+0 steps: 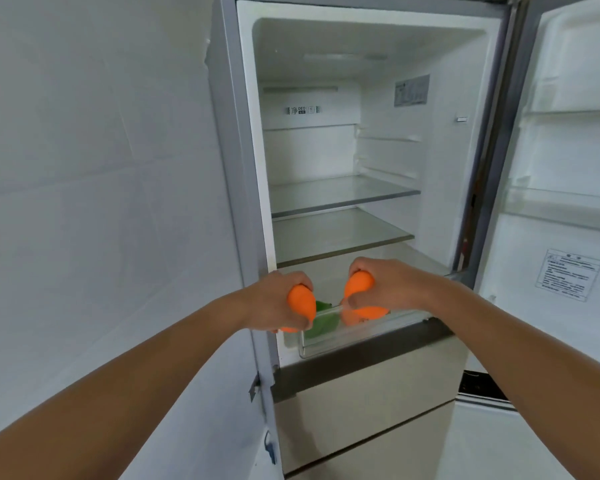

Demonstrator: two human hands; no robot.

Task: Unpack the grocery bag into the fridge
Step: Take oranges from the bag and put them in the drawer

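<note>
The fridge stands open in front of me, its two glass shelves bare. At its bottom a clear crisper drawer is pulled out. My left hand grips an orange fruit over the drawer's left end. My right hand grips another orange fruit over the drawer's right part. A further orange piece shows below that hand, in or just above the drawer. Something green and leaf-like lies in the drawer between my hands. The grocery bag is out of sight.
The fridge door swings open to the right, with clear door bins and a label sticker. A white wall runs close along the fridge's left side. Below the drawer sit closed lower compartments.
</note>
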